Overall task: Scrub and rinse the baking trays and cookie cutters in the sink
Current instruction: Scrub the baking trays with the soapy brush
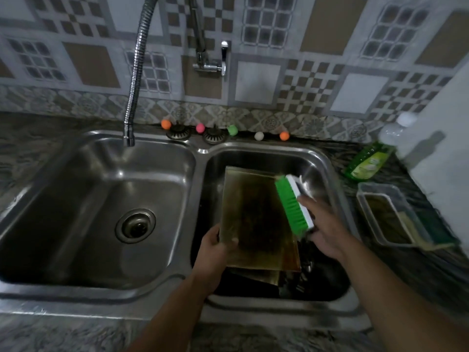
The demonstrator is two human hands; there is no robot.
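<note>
A brownish, stained baking tray (253,212) stands tilted in the right basin of the steel double sink (200,148). My left hand (215,246) grips its near left corner, thumb on the tray's face. My right hand (322,224) holds a white scrub brush with green bristles (291,204) just off the tray's right edge, bristles facing the tray. More dark trays (253,280) lie underneath in the basin; they are hard to make out. I cannot pick out any cookie cutters.
The left basin holds only its drain (135,225). A flexible faucet hose (134,80) hangs over it. On the right counter lie a green dish soap bottle (368,163) and a clear tub with sponges (396,214). Small coloured balls (200,128) line the sink's back edge.
</note>
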